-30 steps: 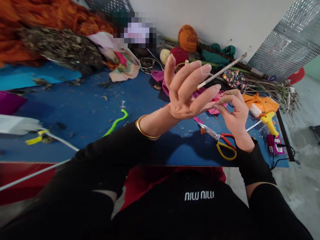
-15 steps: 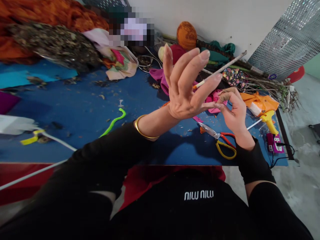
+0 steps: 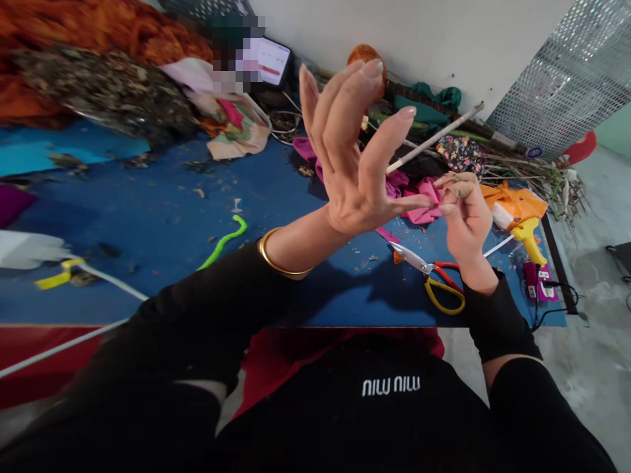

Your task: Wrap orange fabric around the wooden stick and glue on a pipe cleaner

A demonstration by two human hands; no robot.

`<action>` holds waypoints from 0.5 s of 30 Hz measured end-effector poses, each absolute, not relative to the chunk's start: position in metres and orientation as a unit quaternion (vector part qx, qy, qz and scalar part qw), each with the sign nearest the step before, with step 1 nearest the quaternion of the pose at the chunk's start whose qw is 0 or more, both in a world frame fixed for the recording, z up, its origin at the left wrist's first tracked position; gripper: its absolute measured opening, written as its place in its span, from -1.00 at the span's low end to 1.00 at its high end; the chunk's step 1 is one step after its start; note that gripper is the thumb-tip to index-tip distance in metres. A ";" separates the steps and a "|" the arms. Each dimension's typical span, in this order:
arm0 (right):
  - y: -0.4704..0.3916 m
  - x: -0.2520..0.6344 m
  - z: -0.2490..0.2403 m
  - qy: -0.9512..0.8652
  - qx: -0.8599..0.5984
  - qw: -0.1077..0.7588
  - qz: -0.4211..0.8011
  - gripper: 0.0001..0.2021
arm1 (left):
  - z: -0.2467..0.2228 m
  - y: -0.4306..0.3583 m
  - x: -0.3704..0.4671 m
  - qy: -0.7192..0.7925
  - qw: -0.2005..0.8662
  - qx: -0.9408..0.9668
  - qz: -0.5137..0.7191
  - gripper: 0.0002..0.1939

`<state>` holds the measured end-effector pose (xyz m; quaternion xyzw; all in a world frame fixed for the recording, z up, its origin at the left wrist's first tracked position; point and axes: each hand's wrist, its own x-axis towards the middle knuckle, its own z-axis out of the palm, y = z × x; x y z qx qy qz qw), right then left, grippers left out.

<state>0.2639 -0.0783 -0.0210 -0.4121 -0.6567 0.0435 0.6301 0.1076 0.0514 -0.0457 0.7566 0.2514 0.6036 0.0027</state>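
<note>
The left hand (image 3: 352, 164) is raised above the blue table (image 3: 162, 217) with its four fingers spread and pointing up, its thumb stretched sideways to meet the right hand (image 3: 463, 223). The right hand's fingers curl in, pinching a small brown strip (image 3: 458, 187) between thumb and forefinger, just beside the pink cloth (image 3: 419, 203). Scissors (image 3: 436, 279) lie on the table below the right wrist.

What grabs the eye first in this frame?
The left hand, raised mid-frame with fingers splayed over the blue table. Beside it, to the right, the right hand pinches something small and tan, with pink fabric pieces just behind. Below the hands, red-and-yellow scissors lie on the table, and a yellow glue gun sits near the right edge.
</note>
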 end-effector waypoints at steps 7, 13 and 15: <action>-0.075 0.263 -0.023 -0.592 -0.441 0.674 0.027 -0.66 | -0.015 0.033 0.103 0.115 -0.159 0.658 0.727 0.08; -0.073 0.274 -0.029 -0.533 -0.532 0.657 0.003 -0.68 | -0.011 0.040 0.091 0.137 -0.031 0.796 0.588 -0.71; -0.069 0.287 -0.034 -0.530 -0.599 0.600 -0.037 -0.66 | -0.008 0.046 0.085 0.175 0.018 0.820 0.544 -0.59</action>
